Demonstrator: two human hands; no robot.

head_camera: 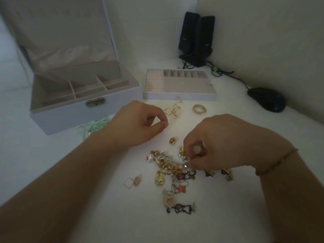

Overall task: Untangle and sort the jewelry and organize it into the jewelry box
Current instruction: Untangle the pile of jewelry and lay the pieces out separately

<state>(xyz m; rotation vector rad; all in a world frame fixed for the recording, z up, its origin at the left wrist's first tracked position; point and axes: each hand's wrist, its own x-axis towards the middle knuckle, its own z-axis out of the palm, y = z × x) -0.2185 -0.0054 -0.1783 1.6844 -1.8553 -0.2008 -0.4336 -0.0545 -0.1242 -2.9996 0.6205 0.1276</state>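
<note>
A tangled pile of small jewelry (172,170) lies on the white table in front of me. My right hand (220,142) hovers over the pile's top right and pinches a small piece of it between thumb and fingers. My left hand (138,123) rests on the table left of the pile, thumb and forefinger curled together; nothing shows between them. The white jewelry box (84,109) stands open at the back left, its compartments bare. Its removable tray (178,97) sits to the right of it. A gold ring (199,109), gold hoops (172,109) and a small gold piece (172,140) lie apart.
Two black speakers (196,37) stand in the back corner with cables trailing right. A black mouse (266,99) lies at the right. Green ribbon (95,124) lies in front of the box. A clear square piece (132,181) sits left of the pile.
</note>
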